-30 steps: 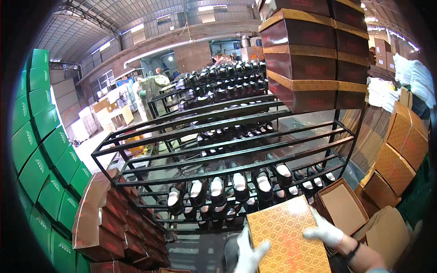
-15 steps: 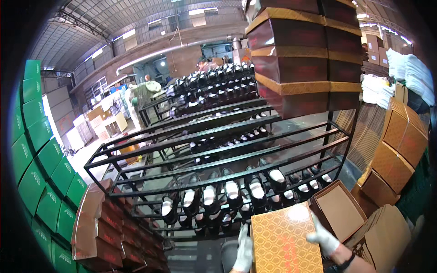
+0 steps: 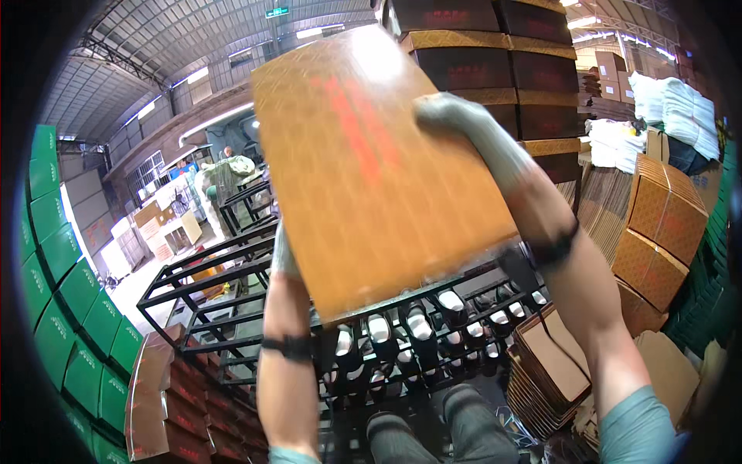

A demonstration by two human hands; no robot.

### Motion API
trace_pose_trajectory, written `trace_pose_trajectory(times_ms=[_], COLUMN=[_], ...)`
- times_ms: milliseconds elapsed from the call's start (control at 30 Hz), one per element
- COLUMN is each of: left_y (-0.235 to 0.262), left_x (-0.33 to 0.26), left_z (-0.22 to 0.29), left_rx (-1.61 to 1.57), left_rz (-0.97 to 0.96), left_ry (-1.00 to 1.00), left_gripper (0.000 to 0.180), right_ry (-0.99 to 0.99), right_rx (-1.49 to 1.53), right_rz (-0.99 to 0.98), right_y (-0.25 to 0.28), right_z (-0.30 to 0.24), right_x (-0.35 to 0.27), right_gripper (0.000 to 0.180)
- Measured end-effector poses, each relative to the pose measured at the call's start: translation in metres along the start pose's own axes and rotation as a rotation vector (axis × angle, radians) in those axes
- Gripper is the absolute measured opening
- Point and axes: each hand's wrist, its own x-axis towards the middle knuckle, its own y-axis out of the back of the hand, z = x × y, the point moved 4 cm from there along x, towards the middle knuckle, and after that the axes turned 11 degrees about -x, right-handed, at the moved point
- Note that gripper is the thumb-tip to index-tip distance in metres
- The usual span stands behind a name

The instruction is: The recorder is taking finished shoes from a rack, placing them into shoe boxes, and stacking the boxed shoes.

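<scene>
A golden-brown patterned shoebox [image 3: 371, 193] with red print on its lid is held up in front of me, filling the middle of the view. My right hand [image 3: 456, 116], in a pale glove, grips its right edge, thumb over the lid. My left hand [image 3: 283, 251], also gloved, is at the box's left side; its fingers are mostly hidden behind the box. Beyond the box rises a tall stack of dark shoeboxes with golden lids [image 3: 471, 69]. Below it, black shoes with white insoles [image 3: 417, 323] stand on the black metal rack [image 3: 189, 290].
Green boxes [image 3: 58, 325] are stacked on the left, with brown-red boxes [image 3: 166, 402] beside them. At right lie nested open box parts [image 3: 553, 352], strapped orange-brown boxes [image 3: 665, 205] and white bundles [image 3: 672, 116]. A person [image 3: 212, 197] is far back at left.
Both hands have lifted the shoebox from low by the rack up and leftward to upper middle. My forearms now reach far up. The view has shifted slightly.
</scene>
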Motion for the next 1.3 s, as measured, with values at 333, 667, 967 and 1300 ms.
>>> trace_pose_trajectory(times_ms=[333, 667, 967, 1300], left_y=[-0.05, 0.006, -0.039, -0.12], left_x=[0.028, -0.627, -0.664, -0.428], left_z=[0.01, -0.194, -0.146, -0.194], left_rx=[0.759, 1.501, 1.697, 1.053], left_rz=[0.064, 0.171, 0.422, -0.104], left_ry=[-0.422, 0.695, 0.511, 0.044], left_gripper=[0.077, 0.079, 0.032, 0.012], right_ry=[0.053, -1.409, -1.456, -1.519], right_rx=[-0.166, -1.802, -1.3, -1.31], right_rz=[0.191, -0.186, 0.264, 0.133], right_y=[0.074, 0.288, 0.323, 0.317], right_z=[0.099, 0.081, 0.068, 0.079], right_x=[0.01, -0.554, -0.621, -0.624], right_gripper=[0.057, 0.04, 0.028, 0.028])
